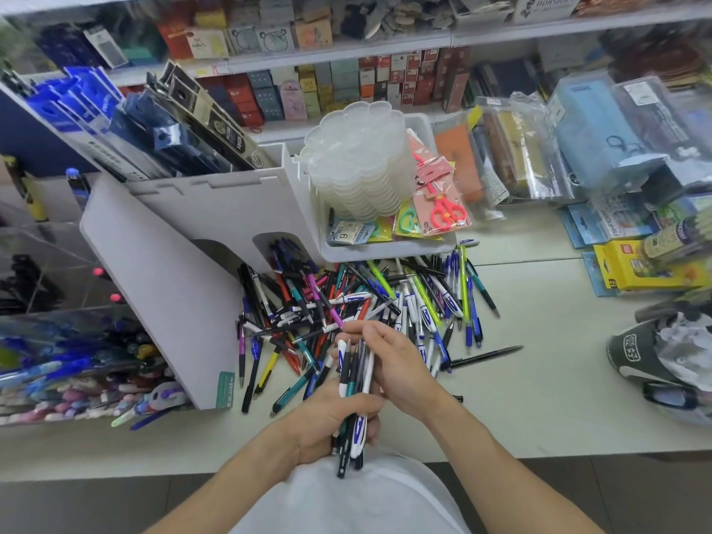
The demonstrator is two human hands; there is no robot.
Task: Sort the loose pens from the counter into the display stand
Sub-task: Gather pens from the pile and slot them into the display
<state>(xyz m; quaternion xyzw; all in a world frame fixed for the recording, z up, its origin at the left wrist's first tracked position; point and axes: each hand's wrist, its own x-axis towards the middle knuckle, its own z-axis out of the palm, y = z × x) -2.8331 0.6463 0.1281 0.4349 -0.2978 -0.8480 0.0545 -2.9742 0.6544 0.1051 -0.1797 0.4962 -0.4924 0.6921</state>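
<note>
Left hand (334, 417), low centre of the frame, fist clamped around a bundle of pens (355, 383); the bundle stands roughly upright, its ends sticking out above and below the fist. White, black and teal barrels are visible in it.

Right hand (393, 360) sits just right of and above the left hand, fingers curled in on the top of the same bundle, fingertips pinching one or two of the pen ends.

Loose pens (358, 302) lie in a tangled heap on the pale counter (539, 379), centre of the frame, just above both hands. Mixed colours: white with blue print, black, red, teal, lime, purple. One black pen (486, 355) lies apart at the heap's right edge.

White display stand (162, 287) stands left of the heap, touching its edge; an arched opening at its base holds more pens (287, 256). Clear bins of pens at far left, blurred.

White tray (389, 248) sits above the heap, holding stacked clear plastic lids (358, 163) and packaged scissors (443, 210). Shelves of boxed goods run across the top of the frame. Dark cap (635, 352) at right edge.
</note>
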